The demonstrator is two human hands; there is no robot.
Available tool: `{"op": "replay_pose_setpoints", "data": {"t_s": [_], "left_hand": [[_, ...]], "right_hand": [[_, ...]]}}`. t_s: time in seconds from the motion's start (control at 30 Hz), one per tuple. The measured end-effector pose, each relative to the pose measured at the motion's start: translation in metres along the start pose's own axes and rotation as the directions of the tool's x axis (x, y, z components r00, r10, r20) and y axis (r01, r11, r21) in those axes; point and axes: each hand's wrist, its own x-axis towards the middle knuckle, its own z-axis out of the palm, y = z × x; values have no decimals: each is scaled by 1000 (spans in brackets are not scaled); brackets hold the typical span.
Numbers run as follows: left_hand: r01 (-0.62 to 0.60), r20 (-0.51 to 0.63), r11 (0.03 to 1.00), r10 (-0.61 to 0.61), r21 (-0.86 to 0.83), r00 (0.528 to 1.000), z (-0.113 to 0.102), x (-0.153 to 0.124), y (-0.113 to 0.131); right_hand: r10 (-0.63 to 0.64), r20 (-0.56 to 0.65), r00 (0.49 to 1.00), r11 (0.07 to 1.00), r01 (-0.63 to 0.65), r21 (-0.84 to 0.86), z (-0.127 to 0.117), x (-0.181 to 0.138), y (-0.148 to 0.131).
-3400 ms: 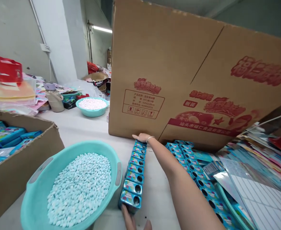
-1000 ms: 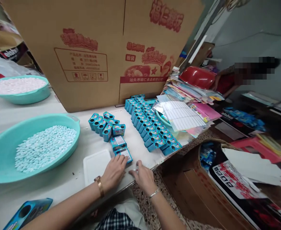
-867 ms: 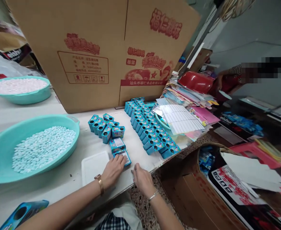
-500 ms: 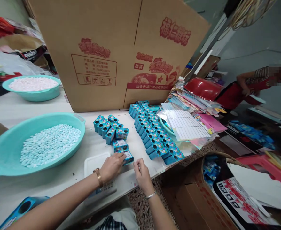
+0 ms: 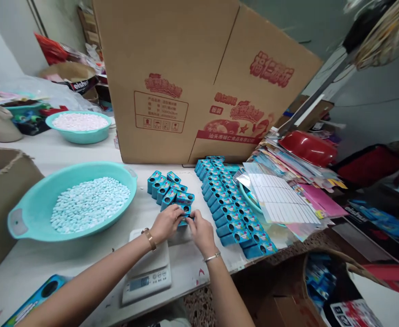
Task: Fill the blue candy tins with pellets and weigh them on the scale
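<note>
My left hand (image 5: 167,223) is closed around a small blue candy box (image 5: 181,223), mostly hidden by the fingers. From the other side, the fingertips of my right hand (image 5: 201,232) pinch the same box at its end. Right behind it stands a loose cluster of similar blue boxes (image 5: 168,196), with dark round holes in their tops. Rows of more blue boxes (image 5: 224,211) stand to the right of my hands. Beneath my left wrist lies a white digital scale (image 5: 148,284); its display is lit but hard to read.
A turquoise basin (image 5: 32,200) of pale blue candies stands left, with a smaller turquoise bowl (image 5: 90,136) of pale pink ones behind. A large cardboard box (image 5: 172,41) blocks the back. Printed sheets (image 5: 284,190) and a red basin (image 5: 308,147) lie right; an open carton (image 5: 288,290) stands below the table edge.
My right hand has come in to the box at my left hand and now touches it. The view has shifted left, uncovering more of the scale; the person at right is mostly out of view.
</note>
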Motion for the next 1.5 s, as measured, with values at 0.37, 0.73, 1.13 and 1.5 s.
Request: {"op": "replay_pose_setpoints", "data": {"t_s": [0.37, 0.73, 1.13, 1.5], "left_hand": [[88, -338, 996, -94, -34, 936, -11, 2, -25], [291, -374, 954, -295, -68, 879, -13, -5, -34], [393, -141, 620, -635, -678, 760, 52, -20, 8], [214, -355, 850, -413, -482, 839, 23, -29, 22]], "right_hand": [[-64, 132, 989, 995, 52, 90, -6, 26, 18], [-3, 164, 987, 996, 17, -89, 5, 26, 5], [287, 5, 958, 879, -266, 396, 48, -3, -21], [323, 57, 945, 944, -326, 51, 73, 0, -35]]}}
